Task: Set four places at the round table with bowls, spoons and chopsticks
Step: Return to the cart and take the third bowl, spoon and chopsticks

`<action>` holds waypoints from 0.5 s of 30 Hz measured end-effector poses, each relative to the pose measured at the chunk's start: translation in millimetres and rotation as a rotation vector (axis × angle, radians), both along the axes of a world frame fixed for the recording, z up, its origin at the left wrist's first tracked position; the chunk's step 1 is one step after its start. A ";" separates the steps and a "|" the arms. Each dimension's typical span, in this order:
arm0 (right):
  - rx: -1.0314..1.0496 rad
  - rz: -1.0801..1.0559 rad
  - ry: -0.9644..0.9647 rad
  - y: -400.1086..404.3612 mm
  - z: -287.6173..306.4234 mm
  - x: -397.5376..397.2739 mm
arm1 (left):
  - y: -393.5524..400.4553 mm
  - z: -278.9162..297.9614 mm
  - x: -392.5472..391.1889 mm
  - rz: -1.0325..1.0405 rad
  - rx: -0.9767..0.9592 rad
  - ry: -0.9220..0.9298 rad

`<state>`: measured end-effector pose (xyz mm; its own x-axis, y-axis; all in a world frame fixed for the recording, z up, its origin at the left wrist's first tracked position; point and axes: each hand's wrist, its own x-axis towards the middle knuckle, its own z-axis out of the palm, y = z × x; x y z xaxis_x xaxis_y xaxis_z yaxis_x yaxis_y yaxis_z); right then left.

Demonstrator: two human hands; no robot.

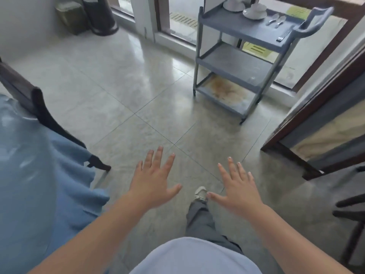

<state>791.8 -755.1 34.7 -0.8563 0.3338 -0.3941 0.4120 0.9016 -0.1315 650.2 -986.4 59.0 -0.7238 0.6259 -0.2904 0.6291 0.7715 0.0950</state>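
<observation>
Bowls [254, 9] sit stacked on saucers on the grey cart's [237, 64] top shelf, with 2 spoons [276, 19] and chopsticks [284, 35] just beside them, well apart from the person. Both the left hand [152, 182] and right hand [240, 191] are spread wide and hold nothing. Best to walk straight across the bare tiled floor [122, 80], then lift each bowl with its saucer. Open room lies ahead; the blue-clothed table [29, 165] and dark chair [39, 103] crowd the left edge.
</observation>
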 end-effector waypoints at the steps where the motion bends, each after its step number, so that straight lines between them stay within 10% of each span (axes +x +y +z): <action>1: -0.003 -0.004 0.007 15.8 -3.7 -24.5 | 15.0 -2.0 -22.9 0.009 -0.005 0.004; 15: 0.023 0.032 0.083 208.5 37.1 -335.5 | 212.3 33.2 -315.5 0.034 0.043 0.054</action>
<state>456.3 -546.6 71.8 -0.8960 0.3140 -0.3140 0.3715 0.9174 -0.1427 334.7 -774.1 92.2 -0.7586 0.6120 -0.2234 0.6080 0.7882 0.0949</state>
